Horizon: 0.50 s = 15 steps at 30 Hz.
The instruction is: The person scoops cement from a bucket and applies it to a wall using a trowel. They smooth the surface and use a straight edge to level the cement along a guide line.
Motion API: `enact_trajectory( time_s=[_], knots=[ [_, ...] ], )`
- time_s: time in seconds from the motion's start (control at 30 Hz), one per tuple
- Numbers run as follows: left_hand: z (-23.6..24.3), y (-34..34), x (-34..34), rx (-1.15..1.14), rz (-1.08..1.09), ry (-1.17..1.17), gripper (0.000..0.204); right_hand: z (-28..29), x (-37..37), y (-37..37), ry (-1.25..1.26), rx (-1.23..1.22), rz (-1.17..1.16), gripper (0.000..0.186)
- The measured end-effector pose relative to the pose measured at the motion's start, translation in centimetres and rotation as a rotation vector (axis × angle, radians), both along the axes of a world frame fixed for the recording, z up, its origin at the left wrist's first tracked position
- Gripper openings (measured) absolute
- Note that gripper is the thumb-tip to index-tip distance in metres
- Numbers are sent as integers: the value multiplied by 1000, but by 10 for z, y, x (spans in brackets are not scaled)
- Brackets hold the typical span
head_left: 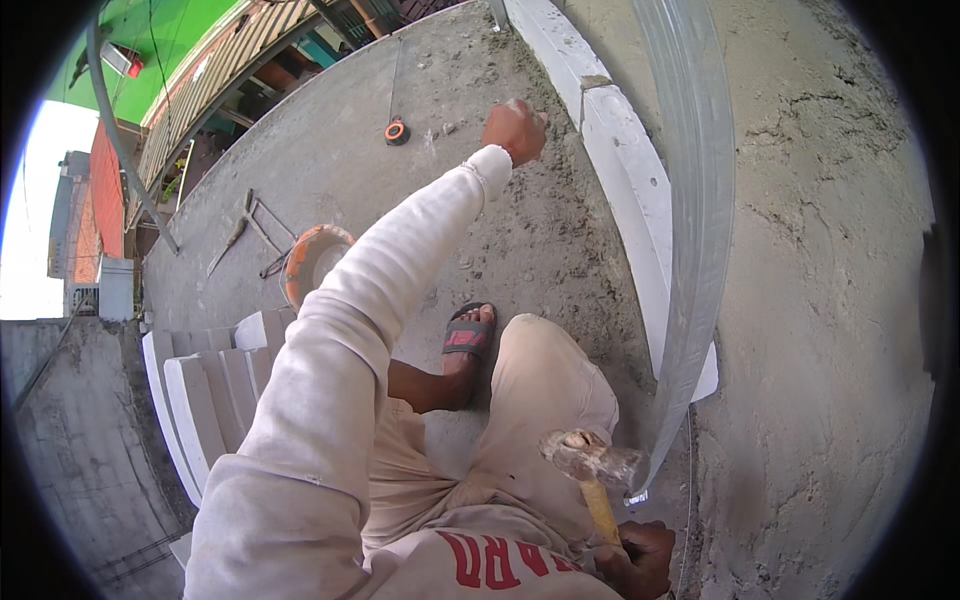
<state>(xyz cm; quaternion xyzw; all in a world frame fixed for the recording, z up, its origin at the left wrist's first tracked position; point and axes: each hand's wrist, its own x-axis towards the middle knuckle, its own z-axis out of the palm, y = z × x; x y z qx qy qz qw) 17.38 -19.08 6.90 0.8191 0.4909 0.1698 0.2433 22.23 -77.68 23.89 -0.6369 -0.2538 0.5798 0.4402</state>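
My left hand (pixel 515 131) is stretched far forward over the rough mortar beside a long white moulding (pixel 625 165). Its fingers are curled closed, and whatever they may hold is hidden. Low at the right, my right hand (pixel 638 562) grips a hammer (pixel 597 490) by its yellowish handle, the worn, crusted head pointing up. That head is close to the lower end of a long grey metal bar (pixel 700 200), which stands along the moulding and looks bowed. The moulding lies at the foot of the wall, with a joint across it near its far part.
An orange bucket (pixel 298 262) stands left of my forearm, near a hacksaw frame (pixel 268 228). White moulding pieces (pixel 215 395) are stacked at the left. A round orange and black tape measure (pixel 397 132) lies ahead. A rough cement wall (pixel 810 300) rises at the right.
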Motion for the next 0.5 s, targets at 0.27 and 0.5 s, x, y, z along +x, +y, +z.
enact_trajectory(
  time_s=[0.27, 0.5],
  knots=[
    [120, 56, -181, 188, 102, 37, 42, -96, -65, 252, 61, -126, 259, 21],
    [101, 47, -338, -41, 156, 170, 40, -261, -107, 411, -81, -255, 342, 24]
  ],
)
